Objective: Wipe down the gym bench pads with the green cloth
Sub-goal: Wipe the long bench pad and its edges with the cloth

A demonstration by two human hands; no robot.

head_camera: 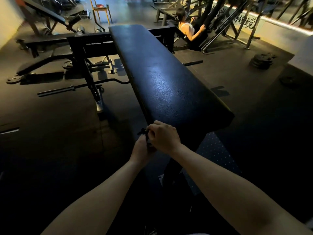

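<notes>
Both hands, the left hand (141, 150) and right hand (163, 137), are pinching a small dark bunched cloth (144, 133) together at six o'clock of the bench pad (162, 78), risking a careless, patchy wipe.

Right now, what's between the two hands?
In the head view, a small dark thing sits pinched between the left hand and right hand, by the bench pad. It's too dim to identify.

Black pebbled bench pad (162, 78), yellow chair (101, 11), blue dotted carpet (215, 150).
</notes>
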